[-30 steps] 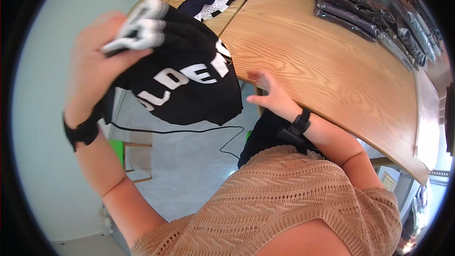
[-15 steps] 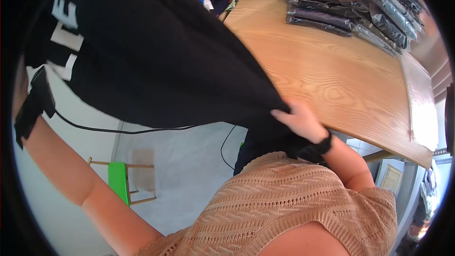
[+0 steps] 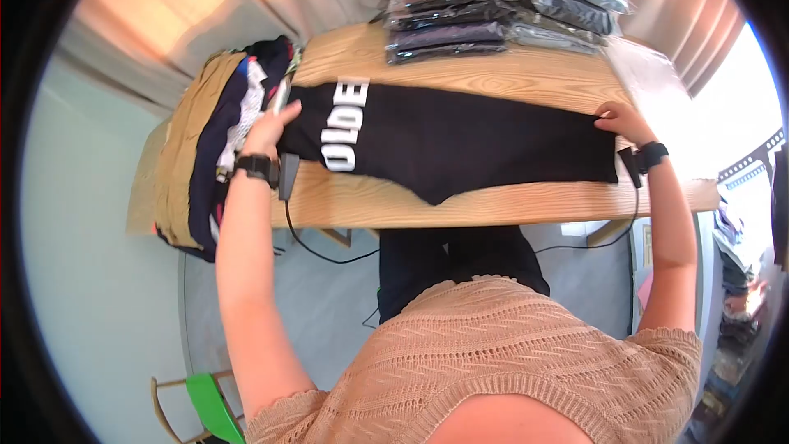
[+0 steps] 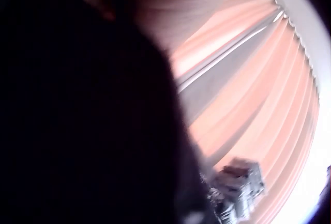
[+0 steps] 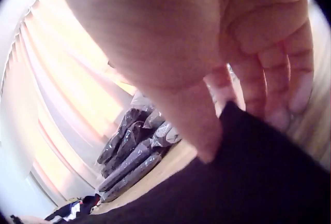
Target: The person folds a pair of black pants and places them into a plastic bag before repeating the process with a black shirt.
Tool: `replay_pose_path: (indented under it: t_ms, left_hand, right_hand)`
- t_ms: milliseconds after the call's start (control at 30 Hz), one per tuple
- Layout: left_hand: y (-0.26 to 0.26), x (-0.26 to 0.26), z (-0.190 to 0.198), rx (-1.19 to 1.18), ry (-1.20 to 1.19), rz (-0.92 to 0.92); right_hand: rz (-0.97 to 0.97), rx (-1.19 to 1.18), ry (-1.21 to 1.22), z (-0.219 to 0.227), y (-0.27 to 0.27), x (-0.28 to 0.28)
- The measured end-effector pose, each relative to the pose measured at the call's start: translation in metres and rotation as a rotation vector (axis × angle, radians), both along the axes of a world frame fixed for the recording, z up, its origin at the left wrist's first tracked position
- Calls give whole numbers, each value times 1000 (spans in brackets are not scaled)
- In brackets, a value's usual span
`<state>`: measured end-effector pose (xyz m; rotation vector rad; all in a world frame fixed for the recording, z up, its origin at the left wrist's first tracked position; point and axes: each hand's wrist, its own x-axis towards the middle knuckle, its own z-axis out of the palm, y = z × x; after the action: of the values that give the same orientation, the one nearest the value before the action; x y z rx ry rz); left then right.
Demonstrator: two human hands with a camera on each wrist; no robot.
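Observation:
Black trousers (image 3: 493, 136) with large white letters are stretched flat across the wooden table, doubled lengthwise, their pointed crotch toward the person. My left hand (image 3: 269, 127) grips the lettered end at the left, thumb on top, beside a white edge. At the far right corner, my right hand (image 3: 626, 125) pinches the narrower end. The right wrist view has the thumb and forefinger of that hand (image 5: 207, 105) closed on the black cloth (image 5: 248, 167), the other fingers extended. Dark cloth (image 4: 88, 110) fills most of the left wrist view and hides the fingers.
Stacks of garments in clear plastic bags (image 3: 448, 20) stand at the table's (image 3: 345, 210) back. A heap of clothes (image 3: 193, 164) lies left of it. Black cables (image 3: 329, 259) run from both wrists below the table edge. A green chair (image 3: 212, 407) stands at lower left.
The trousers went from hanging in the raised left hand to lying spread on the table. The right hand, at first free, took hold of one end and moved right; the view turned toward the table.

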<state>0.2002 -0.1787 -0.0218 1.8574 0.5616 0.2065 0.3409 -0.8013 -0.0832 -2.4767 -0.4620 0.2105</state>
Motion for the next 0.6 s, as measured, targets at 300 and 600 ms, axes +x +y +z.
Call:
replay_pose_path:
  t_ms: [300, 600]
  left_hand:
    - [20, -35, -65, -173, 225, 28]
    - [6, -57, -57, -5, 46, -64]
  right_hand:
    - [-536, 188, 205, -28, 10, -51]
    - [-434, 240, 87, 12, 23, -37]
